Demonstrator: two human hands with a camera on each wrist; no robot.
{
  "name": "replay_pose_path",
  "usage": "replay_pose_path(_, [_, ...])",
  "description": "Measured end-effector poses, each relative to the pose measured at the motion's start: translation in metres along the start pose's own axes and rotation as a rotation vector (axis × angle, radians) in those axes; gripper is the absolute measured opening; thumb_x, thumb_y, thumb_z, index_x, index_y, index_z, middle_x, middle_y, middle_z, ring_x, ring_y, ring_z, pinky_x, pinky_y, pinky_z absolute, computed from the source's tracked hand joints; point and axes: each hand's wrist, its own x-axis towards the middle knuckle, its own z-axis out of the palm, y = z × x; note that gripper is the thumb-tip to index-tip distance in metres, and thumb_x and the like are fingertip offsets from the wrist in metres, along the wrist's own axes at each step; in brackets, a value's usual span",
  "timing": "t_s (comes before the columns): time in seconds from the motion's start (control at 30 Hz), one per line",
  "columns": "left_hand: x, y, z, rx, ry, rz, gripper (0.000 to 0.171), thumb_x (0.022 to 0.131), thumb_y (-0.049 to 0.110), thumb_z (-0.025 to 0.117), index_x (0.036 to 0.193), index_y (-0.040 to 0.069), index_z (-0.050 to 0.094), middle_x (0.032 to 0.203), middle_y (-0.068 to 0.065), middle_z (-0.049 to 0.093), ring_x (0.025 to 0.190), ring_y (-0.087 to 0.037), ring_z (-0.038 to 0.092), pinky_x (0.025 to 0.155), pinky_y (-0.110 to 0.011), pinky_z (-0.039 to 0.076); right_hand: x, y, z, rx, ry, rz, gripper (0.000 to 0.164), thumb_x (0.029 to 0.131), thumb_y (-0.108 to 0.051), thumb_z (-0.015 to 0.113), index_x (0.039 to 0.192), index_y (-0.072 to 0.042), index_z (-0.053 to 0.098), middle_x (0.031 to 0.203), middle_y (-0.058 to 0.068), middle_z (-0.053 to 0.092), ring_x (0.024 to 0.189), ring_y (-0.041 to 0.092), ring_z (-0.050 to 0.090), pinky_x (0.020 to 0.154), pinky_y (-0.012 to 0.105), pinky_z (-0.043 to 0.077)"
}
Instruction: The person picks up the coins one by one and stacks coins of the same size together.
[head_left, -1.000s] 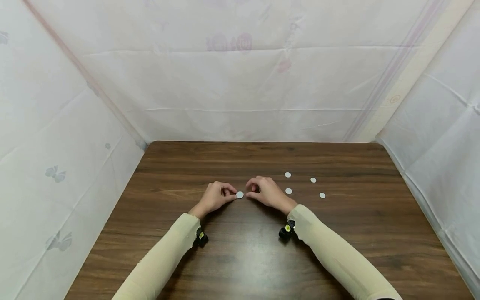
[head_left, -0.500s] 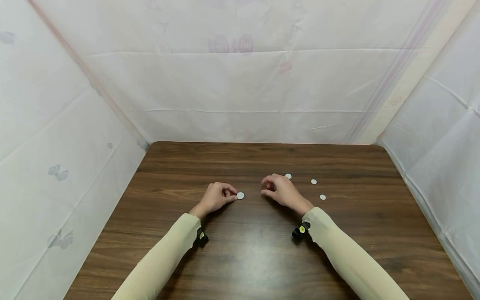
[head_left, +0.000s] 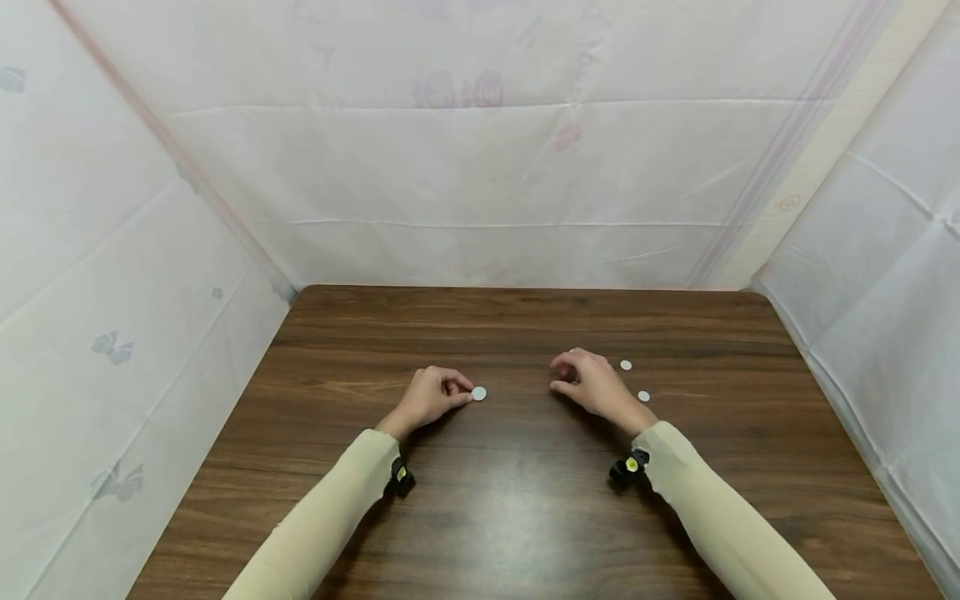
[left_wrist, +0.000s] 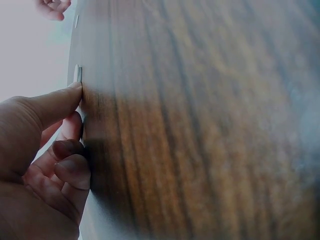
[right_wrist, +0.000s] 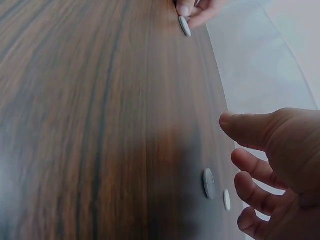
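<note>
Discs of small, flat, white make lie on the dark wooden table (head_left: pixel 480 500); I judge them coins or tokens, thin, light and stiff, lying flush on a smooth top. One disc (head_left: pixel 479 393) sits at the table's middle, touched at its edge by the tip of my left hand (head_left: pixel 427 398), whose other fingers are curled under and hold nothing. My right hand (head_left: pixel 592 385) hovers well apart to the right, fingers loosely curled, thumb (right_wrist: pixel 250 131) extended, gripping nothing. Two more discs (right_wrist: pixel 208 183) lie just under it in the right wrist view, and two further discs (head_left: pixel 626 365) show beyond it from the head. I judge a flat pinch poor here: better to tip an edge up with a nail or slide the piece, then pinch across the rim.
</note>
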Motion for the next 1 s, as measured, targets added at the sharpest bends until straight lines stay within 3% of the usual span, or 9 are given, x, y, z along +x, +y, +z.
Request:
replay_pose_path(0.27, [0.0, 0.0, 0.0, -0.003, 0.006, 0.008, 0.006, 0.088, 0.017, 0.084, 0.092, 0.014, 0.08, 0.065, 0.008, 0.061, 0.056, -0.007, 0.05, 0.056, -0.024, 0.042, -0.01, 0.012, -0.009, -0.031, 0.035, -0.005, 0.025, 0.087, -0.019, 0.085, 0.108, -0.007, 0.075, 0.094, 0.003, 0.067, 0.076, 0.019, 0.057, 0.07, 0.036, 0.047])
replay_pose_path(0.57, [0.0, -0.001, 0.0, -0.013, -0.006, 0.004, 0.005, 0.088, 0.017, 0.083, 0.092, 0.015, 0.081, 0.066, 0.007, 0.062, 0.056, -0.008, 0.051, 0.057, -0.025, 0.042, -0.021, 0.017, -0.014, -0.088, 0.037, 0.038, 0.022, 0.085, -0.022, 0.086, 0.102, -0.01, 0.077, 0.095, 0.003, 0.069, 0.088, 0.026, 0.064, 0.083, 0.054, 0.046])
replay_pose_path(1.0, [0.001, 0.001, -0.001, -0.013, -0.01, -0.003, 0.006, 0.088, 0.017, 0.083, 0.093, 0.014, 0.081, 0.067, 0.006, 0.062, 0.057, -0.008, 0.05, 0.057, -0.024, 0.042, -0.025, 0.023, -0.014, -0.129, 0.037, 0.053, 0.021, 0.085, -0.022, 0.086, 0.1, -0.01, 0.079, 0.095, 0.003, 0.071, 0.091, 0.03, 0.062, 0.079, 0.05, 0.045])
